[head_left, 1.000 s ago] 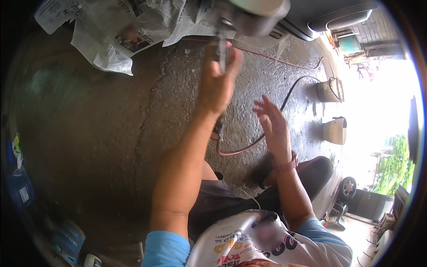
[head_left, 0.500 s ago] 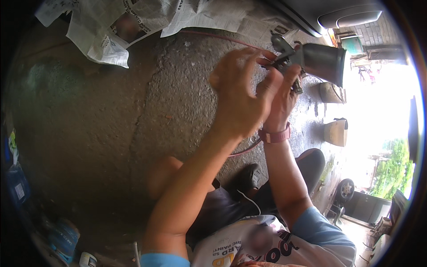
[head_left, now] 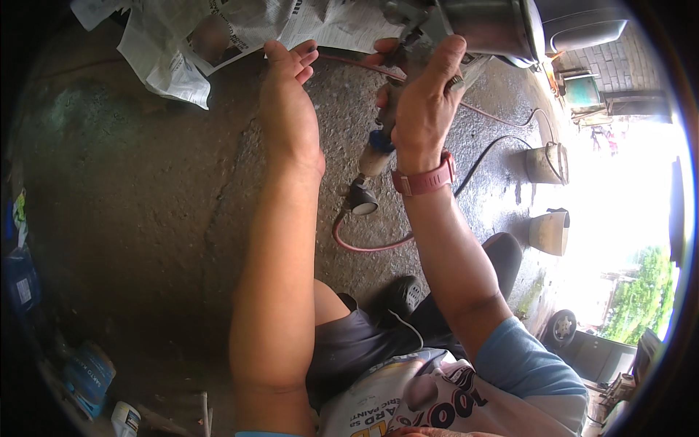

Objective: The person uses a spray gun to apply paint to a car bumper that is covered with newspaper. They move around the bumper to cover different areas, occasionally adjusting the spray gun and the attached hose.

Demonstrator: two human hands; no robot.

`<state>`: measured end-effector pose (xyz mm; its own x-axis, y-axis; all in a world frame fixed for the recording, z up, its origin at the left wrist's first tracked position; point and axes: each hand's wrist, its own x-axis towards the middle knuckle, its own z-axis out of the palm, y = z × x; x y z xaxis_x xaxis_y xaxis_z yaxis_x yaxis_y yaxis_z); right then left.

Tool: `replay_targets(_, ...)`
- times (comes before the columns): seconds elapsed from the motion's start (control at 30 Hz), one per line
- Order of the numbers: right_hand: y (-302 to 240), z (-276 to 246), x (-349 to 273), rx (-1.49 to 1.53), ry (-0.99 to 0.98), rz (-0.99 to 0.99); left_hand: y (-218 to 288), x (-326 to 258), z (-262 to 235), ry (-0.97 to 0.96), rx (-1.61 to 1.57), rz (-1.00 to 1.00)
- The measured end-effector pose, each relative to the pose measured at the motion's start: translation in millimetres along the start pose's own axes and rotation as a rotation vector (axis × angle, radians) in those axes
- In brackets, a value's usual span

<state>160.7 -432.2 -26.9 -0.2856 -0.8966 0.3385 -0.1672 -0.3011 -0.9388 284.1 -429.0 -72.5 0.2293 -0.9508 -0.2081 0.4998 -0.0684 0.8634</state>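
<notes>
In the upper middle, my right hand (head_left: 428, 102) is wrapped round a spray gun (head_left: 416, 33) with a metal paint cup (head_left: 486, 30). The cup points to the right and the top of the gun runs close to the picture's edge. Under the grip hangs an air filter fitting (head_left: 375, 151) with a round gauge (head_left: 362, 198), and a red hose (head_left: 360, 248) loops beside it. To the left my left hand (head_left: 285, 102) is apart from the gun, fingers partly stretched out with nothing in them, just in front of hanging newspaper (head_left: 164, 54).
A dark car panel (head_left: 575, 22) fills the upper right. Two pale buckets (head_left: 545, 166) stand on the wet concrete floor (head_left: 167, 182) at the right. A blue container (head_left: 89, 379) and a white bottle (head_left: 125, 420) are at the lower left. Hoses lie across the floor.
My left hand has come away from the spray gun and moved left. My right hand has carried the gun up and a little left, bringing the gauge and hose into sight.
</notes>
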Motion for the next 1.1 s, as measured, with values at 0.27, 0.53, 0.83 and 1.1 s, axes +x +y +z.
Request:
replay_targets(0.27,-2,-70,-3,0.059,0.196,0.054,-7,-3,21,-0.084,0.039,-0.03)
replay_targets(0.53,-7,-164,-5,-0.048,0.492,0.062,-8,1,24,-0.151,0.099,-0.029)
replay_targets(0.83,-4,-143,-6,-0.093,0.355,0.057,-2,-3,28,-0.139,0.116,-0.043)
replay_targets(1.1,48,-34,12,-0.166,-0.053,-0.157,-3,-3,25,-0.108,0.047,-0.039)
